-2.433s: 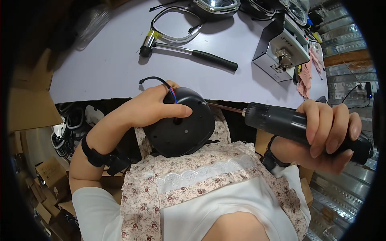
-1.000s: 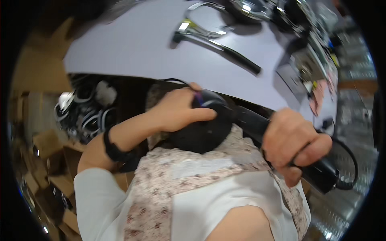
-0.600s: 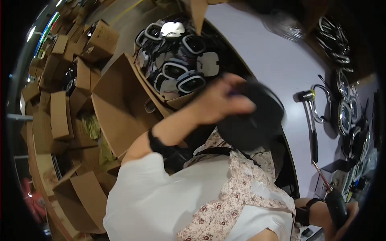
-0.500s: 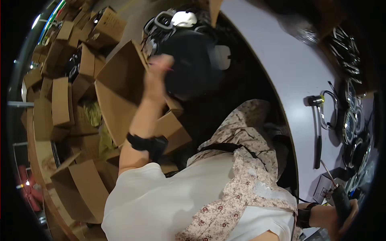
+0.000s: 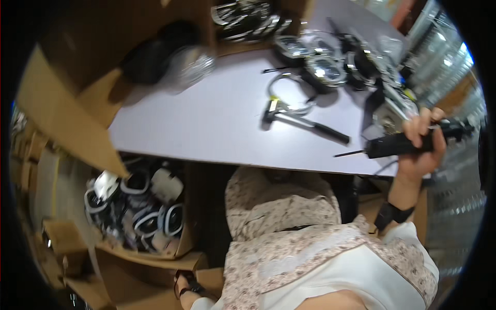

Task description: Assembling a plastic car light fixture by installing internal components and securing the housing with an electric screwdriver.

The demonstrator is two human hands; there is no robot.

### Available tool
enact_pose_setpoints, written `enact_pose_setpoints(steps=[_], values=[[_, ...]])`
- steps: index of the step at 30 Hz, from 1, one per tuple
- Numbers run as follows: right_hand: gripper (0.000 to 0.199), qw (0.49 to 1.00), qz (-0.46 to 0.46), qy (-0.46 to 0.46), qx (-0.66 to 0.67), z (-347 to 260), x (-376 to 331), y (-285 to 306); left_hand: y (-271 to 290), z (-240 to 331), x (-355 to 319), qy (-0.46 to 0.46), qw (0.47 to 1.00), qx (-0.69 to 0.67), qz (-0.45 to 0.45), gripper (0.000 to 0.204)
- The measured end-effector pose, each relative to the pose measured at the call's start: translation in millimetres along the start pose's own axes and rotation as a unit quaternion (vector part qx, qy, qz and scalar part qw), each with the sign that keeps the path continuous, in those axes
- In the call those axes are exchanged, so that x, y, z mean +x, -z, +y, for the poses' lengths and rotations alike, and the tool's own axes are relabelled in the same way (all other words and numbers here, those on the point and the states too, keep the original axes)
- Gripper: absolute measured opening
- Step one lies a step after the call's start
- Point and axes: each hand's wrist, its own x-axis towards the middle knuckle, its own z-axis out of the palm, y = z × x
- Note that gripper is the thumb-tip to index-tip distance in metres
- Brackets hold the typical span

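My right hand (image 5: 424, 150) is wrapped round a black electric screwdriver (image 5: 390, 146) over the table's right end; its thin bit points left. My left hand (image 5: 181, 281) is low at the left, by an opened cardboard box (image 5: 135, 281). A dark strap crosses that wrist, and the fingers are hidden from view. On the table, left of the screwdriver, lies a hammer (image 5: 305, 124) with a black grip. Touching its head is a bent, clear-and-silver loop (image 5: 297, 106).
Round lens-like units in silver frames (image 5: 325, 71) crowd the pale table's (image 5: 217, 129) back right. A dark piece with clear plastic (image 5: 188, 67) lies at the back left. Below the table, a carton (image 5: 181, 248) holds several white-rimmed parts. A cardboard flap (image 5: 67, 111) juts across the left.
The view has swung right toward the table. My left hand, earlier raised beside a blurred dark round thing, is now low by the cardboard box. My right hand still grips the screwdriver.
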Motion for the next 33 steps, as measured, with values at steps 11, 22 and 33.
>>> enact_pose_setpoints(steps=[11, 22, 33], values=[[0.026, 0.997, 0.053, 0.038, -0.039, -11, 2, -11, 30, -57, 88, -0.158, 0.788, -0.340, 0.488, 0.037], [0.026, 0.966, 0.212, -0.124, 0.082, 22, 8, 73, 188, 234, -271, -0.565, 0.632, -0.427, 0.314, 0.037], [0.031, 0.967, 0.227, -0.052, 0.100, -14, -32, 121, -44, 587, -652, -0.971, 0.056, 0.115, 0.204, 0.104]])
